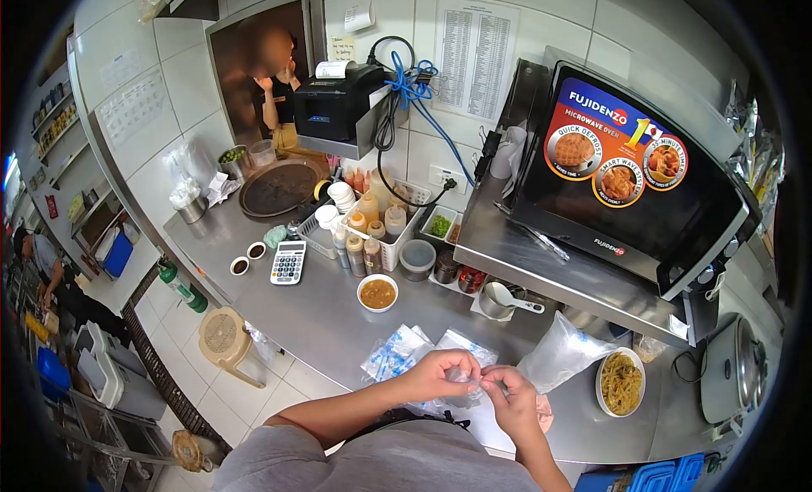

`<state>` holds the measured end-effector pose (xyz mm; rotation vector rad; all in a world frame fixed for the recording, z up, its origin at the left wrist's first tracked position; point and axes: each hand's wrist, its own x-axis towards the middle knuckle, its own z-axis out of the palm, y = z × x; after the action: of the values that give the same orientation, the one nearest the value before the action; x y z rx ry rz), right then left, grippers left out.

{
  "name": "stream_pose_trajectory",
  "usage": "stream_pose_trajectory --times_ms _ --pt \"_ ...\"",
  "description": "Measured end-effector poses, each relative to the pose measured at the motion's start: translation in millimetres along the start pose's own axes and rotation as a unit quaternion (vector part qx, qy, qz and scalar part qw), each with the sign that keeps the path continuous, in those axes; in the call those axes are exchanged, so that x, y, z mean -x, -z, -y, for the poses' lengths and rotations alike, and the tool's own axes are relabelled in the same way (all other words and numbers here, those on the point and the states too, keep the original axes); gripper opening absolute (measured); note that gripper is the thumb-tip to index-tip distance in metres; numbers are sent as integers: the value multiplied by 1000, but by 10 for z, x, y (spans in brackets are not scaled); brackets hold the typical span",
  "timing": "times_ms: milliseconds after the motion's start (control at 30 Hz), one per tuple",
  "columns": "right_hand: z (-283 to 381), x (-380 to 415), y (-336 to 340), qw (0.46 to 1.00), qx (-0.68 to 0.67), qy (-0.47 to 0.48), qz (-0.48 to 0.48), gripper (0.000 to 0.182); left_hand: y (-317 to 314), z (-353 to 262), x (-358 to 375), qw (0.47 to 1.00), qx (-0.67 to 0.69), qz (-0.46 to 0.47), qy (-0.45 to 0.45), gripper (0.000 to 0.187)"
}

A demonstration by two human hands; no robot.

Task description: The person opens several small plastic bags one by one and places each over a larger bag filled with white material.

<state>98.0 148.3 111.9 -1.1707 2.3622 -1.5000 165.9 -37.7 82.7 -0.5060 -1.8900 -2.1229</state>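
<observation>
Close to my body, my left hand [441, 373] and my right hand [513, 401] meet with pinched fingers on a small clear plastic bag [461, 379]. Under and behind them lie flat plastic packs with blue print [397, 350] on the steel counter. A larger clear plastic bag [560, 354] rests just right of my hands. Farther back is a white bowl of brown soup [377, 294]. To the right of the big bag stands a white bowl of noodles [621, 382].
A microwave oven [626, 170] sits on a raised steel shelf at right, above a pot with a white ladle [507, 300]. Sauce bottles fill a white basket [391, 251]. A calculator [288, 263] and two sauce cups [256, 250] lie left. One person [275, 86] stands beyond the pass-through window.
</observation>
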Motion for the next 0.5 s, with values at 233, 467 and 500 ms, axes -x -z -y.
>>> stream_pose_trajectory --times_ms 233,467,500 --pt "20 66 92 953 -302 -12 5 9 -126 -77 -54 985 81 23 148 12" --pt "-49 103 187 795 -588 -141 49 12 -82 65 -64 968 148 96 179 25" --pt "-55 105 206 795 -588 -141 48 12 -79 40 -72 963 200 67 167 23"
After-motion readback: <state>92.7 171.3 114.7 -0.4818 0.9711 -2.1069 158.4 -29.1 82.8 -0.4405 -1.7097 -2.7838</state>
